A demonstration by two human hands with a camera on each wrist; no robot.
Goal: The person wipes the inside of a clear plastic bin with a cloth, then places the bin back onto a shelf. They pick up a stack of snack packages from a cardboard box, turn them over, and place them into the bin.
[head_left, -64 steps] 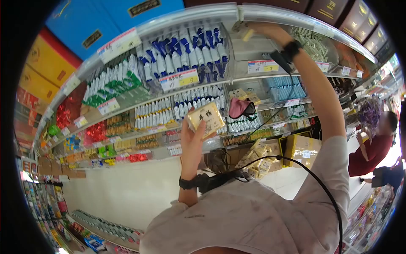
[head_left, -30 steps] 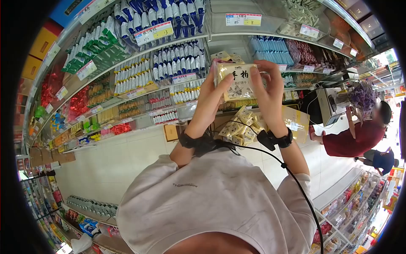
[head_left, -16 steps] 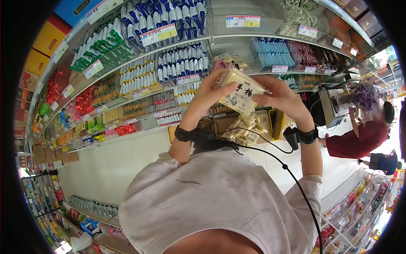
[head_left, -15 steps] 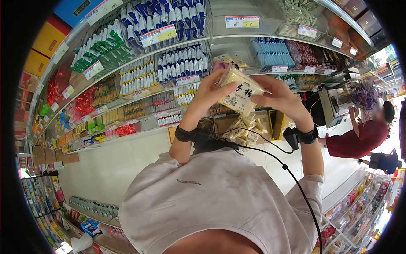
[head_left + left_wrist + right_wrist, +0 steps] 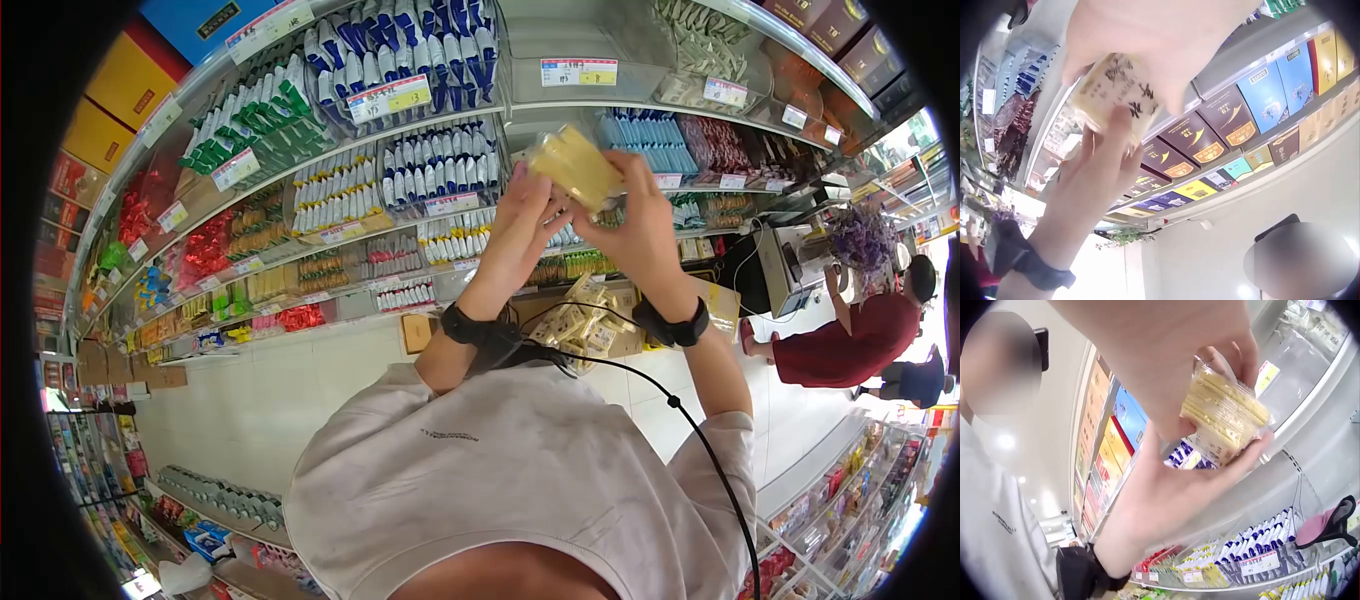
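Observation:
Both hands hold a clear-wrapped square packet of pale yellow crackers [image 5: 575, 172] before the shelves. My left hand [image 5: 520, 230] grips its left, lower side; my right hand [image 5: 640, 225] pinches the right end with thumb and fingers. In the left wrist view, black characters show on the packet's printed face [image 5: 1113, 90], with my left hand [image 5: 1147, 31] above and my right hand [image 5: 1100, 153] reaching from below. Stacked cracker edges [image 5: 1222, 409] face the right wrist view, between my right hand [image 5: 1179, 356] above and my left hand [image 5: 1166, 490] beneath.
Shelf bins hold blue-white packets [image 5: 440, 160] and green ones [image 5: 260, 120]. An open box of similar yellow packets [image 5: 585, 320] sits low beneath my hands. A pink and black item [image 5: 1329, 525] is at the shelf. A black cable [image 5: 690, 420] trails past; a person in red [image 5: 850, 340] stands right.
My right hand has come down from the upper shelf to the packet. The packet has turned from its printed face to a plain yellow side in the head view, and sits slightly higher.

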